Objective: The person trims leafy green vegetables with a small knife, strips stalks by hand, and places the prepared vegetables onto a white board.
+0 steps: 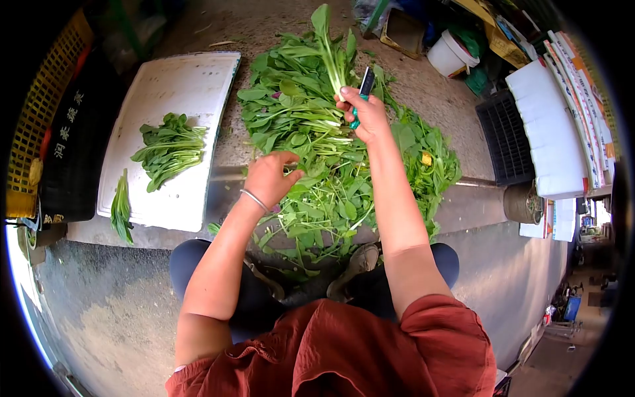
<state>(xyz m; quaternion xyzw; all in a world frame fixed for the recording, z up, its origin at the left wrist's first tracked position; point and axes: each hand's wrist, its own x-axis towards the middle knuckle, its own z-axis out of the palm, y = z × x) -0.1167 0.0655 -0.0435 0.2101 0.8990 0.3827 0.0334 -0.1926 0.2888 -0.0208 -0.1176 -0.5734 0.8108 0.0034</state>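
My right hand [365, 118] is closed round a small knife [367, 81] with a dark blade and a teal handle. The same hand pinches the pale root end of a leafy green plant [325, 40], whose leaves point away from me. My left hand [270, 177] hovers at the near left side of a large heap of leafy greens [291, 109]. Its thumb and fingers are apart, with nothing seen between them. Loose leaves and stems [324, 215] lie below and between my hands, spilling over the ledge toward my shoes.
On the left a white foam board [188, 76] carries a bunch of greens [170, 147]; a smaller bunch [121, 208] hangs over its near edge. Black and yellow crates [73, 132] stand beyond it. To the right are a black crate [504, 139], foam boxes [549, 126] and a white bucket [450, 54].
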